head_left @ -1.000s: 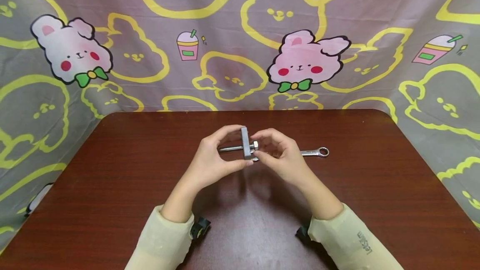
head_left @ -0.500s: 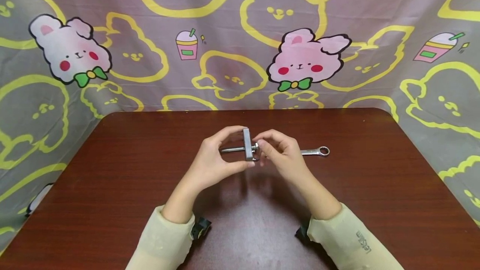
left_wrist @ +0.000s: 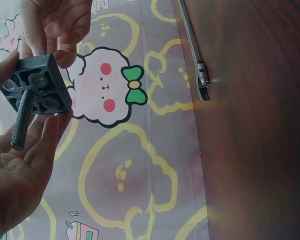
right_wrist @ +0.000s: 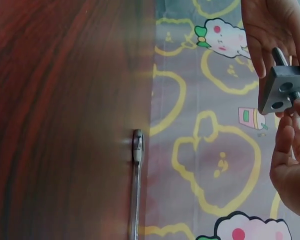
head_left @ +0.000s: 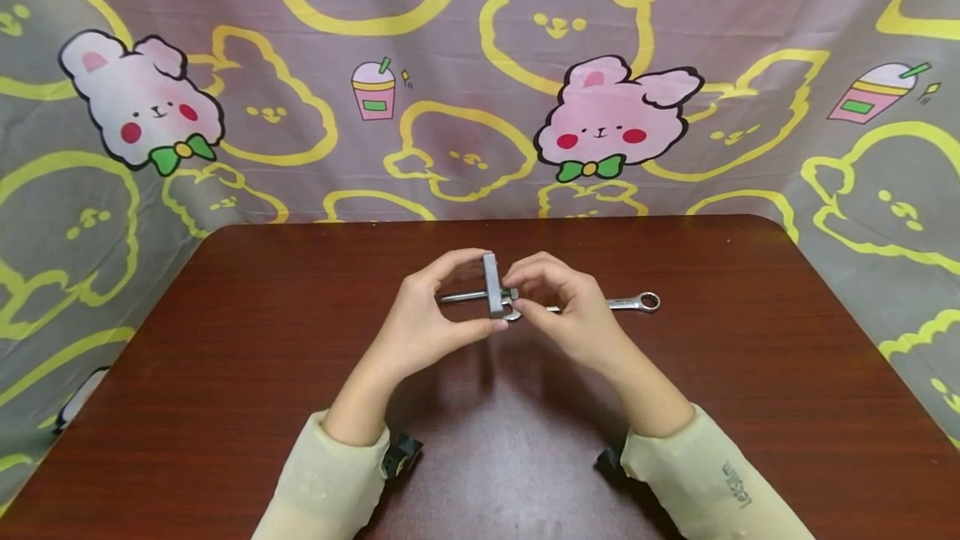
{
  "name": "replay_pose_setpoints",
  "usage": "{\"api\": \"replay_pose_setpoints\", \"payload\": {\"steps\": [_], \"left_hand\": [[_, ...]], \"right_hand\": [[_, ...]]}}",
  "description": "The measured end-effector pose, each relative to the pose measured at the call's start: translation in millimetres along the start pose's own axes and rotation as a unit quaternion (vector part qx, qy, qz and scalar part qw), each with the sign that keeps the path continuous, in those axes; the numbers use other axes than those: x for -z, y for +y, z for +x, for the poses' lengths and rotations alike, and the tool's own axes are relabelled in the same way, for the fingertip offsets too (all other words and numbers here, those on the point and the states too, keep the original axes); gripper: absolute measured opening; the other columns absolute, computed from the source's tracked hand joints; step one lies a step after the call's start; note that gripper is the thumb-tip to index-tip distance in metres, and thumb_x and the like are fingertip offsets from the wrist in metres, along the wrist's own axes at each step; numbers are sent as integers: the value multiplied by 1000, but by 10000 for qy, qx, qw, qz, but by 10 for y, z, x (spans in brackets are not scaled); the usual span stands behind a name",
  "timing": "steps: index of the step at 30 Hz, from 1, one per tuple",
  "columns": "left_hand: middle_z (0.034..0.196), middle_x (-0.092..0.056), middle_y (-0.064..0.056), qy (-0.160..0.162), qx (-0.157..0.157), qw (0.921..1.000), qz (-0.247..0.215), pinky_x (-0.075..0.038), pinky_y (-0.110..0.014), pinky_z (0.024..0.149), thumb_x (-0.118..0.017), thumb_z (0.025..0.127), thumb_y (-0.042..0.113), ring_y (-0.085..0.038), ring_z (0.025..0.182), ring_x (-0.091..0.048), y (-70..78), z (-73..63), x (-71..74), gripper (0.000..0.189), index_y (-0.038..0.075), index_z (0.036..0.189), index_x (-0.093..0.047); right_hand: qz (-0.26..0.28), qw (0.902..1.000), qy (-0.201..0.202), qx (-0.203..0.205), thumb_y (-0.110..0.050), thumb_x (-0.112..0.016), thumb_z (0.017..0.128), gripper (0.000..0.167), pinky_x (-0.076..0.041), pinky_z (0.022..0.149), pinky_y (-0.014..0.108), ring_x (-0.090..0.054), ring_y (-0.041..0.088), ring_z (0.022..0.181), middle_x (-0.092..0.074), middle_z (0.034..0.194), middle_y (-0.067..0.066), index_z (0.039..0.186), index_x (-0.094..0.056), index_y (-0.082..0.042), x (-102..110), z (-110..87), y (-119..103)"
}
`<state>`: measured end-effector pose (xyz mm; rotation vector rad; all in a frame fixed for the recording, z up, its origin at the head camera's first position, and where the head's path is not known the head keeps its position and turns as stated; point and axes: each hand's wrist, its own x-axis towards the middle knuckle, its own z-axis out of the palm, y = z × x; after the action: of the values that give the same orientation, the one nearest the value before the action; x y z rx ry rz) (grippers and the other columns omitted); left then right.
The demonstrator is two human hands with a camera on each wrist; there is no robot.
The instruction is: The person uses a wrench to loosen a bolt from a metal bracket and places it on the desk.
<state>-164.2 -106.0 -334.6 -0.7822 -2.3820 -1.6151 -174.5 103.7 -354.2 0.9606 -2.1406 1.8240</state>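
Note:
A grey square plate [head_left: 492,286] with several holes is held upright above the table by my left hand [head_left: 420,319], its edges between thumb and fingers. Through the plate runs a threaded bolt [left_wrist: 24,120]; its long shank points left toward the left palm. On the plate's right side, the hex head [head_left: 513,293] sits a short gap away from the face. My right hand [head_left: 566,302] has thumb and fingertips around that head, which they partly hide. In the right wrist view, the plate's holed face [right_wrist: 285,92] shows beside the right fingertips.
A combination wrench [head_left: 626,304] lies on the dark wooden table [head_left: 262,373] behind the right hand, which covers part of it. Its ring end points right. A cartoon-printed cloth [head_left: 465,157] hangs along the table's back and sides.
My right thumb rose over the bolt head, then came back down below it, while the fingers shifted around the head. The left hand and plate stay nearly in place.

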Motion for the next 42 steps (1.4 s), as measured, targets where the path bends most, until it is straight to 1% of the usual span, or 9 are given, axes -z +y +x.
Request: {"api": "replay_pose_setpoints", "payload": {"steps": [6,11,16,20,23,26,33,39,42], "left_hand": [[120,-70,-8,-67,-19,9999,-122,-58,-28,91,-90,69,7,-15,102,-71,-8,2,-11,68,13,129,-60],[120,-70,-5,-43,-86,9999,-31,-58,-29,91,-90,69,8,-15,102,-71,-6,0,-16,68,14,130,-60],[120,-69,-2,-32,-121,9999,106,-58,-31,91,-91,68,10,-14,104,-70,2,0,-23,69,13,130,-60],[120,-69,-2,-44,-89,9999,116,-58,-31,91,-91,68,10,-13,104,-69,7,-5,-23,69,13,130,-60],[120,-69,-1,-61,-90,9999,110,-58,-31,92,-91,68,10,-13,105,-69,8,-5,-25,70,13,130,-60],[121,-69,-1,-69,-77,9999,71,-58,-31,92,-91,68,10,-13,106,-69,6,-4,-23,70,13,131,-59],[121,-70,-3,2,-48,10000,46,-58,-32,93,-91,69,9,-15,106,-69,-14,-7,-2,69,15,130,-60],[121,-69,-2,-17,-86,10000,24,-58,-30,93,-91,69,9,-14,105,-69,-14,0,-1,69,15,130,-59],[121,-69,-2,-25,-53,10000,15,-58,-30,93,-91,69,9,-13,105,-70,-14,2,-4,69,15,130,-60]], "right_hand": [[-203,9993,-92,-304,7,-69,85,26,-56,69,24,-65,8,85,-66,102,8,109,-68,-2,63,2,-2],[-21,9978,-42,-663,1,-66,91,21,-56,71,23,-65,9,84,-68,103,3,111,-67,1,54,12,-13],[138,9948,123,-999,-4,-60,97,16,-56,67,25,-62,10,74,-66,94,7,110,-66,3,0,8,-8],[225,9929,270,-1135,-7,-57,99,17,-56,61,27,-61,11,66,-63,85,3,109,-66,4,-44,-5,-15],[271,9924,422,-1125,-7,-58,99,16,-57,62,26,-63,9,67,-65,84,-6,107,-66,5,-63,-9,-16],[191,9942,494,-935,-1,-63,94,13,-56,63,24,-64,8,71,-68,88,-8,105,-67,5,-70,-10,-19],[-84,9993,224,-280,10,-68,85,22,-55,67,24,-64,8,81,-67,104,9,105,-67,3,-53,-16,-13],[-34,9988,118,-481,7,-70,85,26,-55,67,23,-66,8,82,-68,97,-7,110,-66,2,-7,0,-18],[45,9979,104,-640,5,-69,87,24,-56,68,22,-66,8,82,-69,97,-7,111,-66,2,2,3,-19]]}}
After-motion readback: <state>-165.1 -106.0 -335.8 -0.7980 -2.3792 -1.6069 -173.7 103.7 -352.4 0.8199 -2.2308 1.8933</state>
